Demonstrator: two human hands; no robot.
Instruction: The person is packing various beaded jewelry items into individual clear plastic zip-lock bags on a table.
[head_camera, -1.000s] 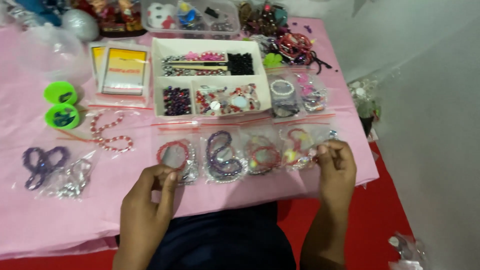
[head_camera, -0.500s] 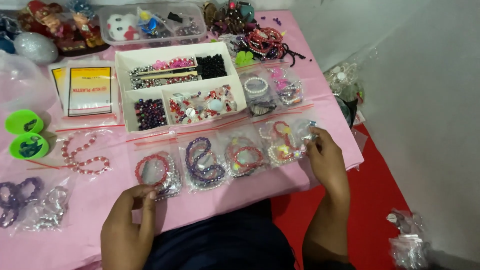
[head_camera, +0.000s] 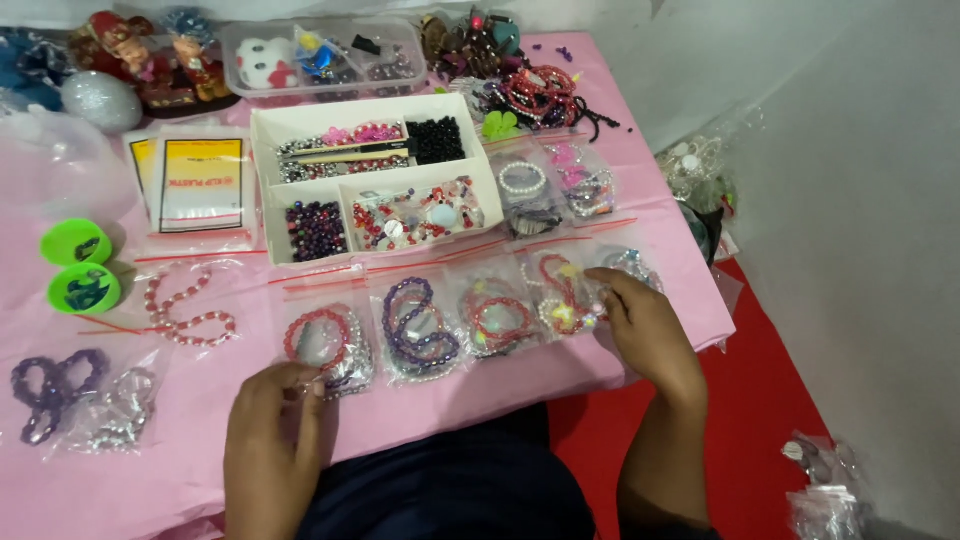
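Clutter crowds the pink-clothed desk (head_camera: 480, 400). Left hand (head_camera: 275, 430) pinches shut on the clear bag of red beaded bracelets (head_camera: 322, 340) at seven o'clock; right hand (head_camera: 640, 325), fingers loose, rests on the clear bag of multicoloured bracelets (head_camera: 568, 300) at four o'clock, near the edge, where it might slip off.

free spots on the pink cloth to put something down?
Bare cloth along the near edge, between the purple bracelet bag and left hand. A smaller patch between the hands, below the bag row. Crowded: around the white bead tray, the far edge, and by the right hand.
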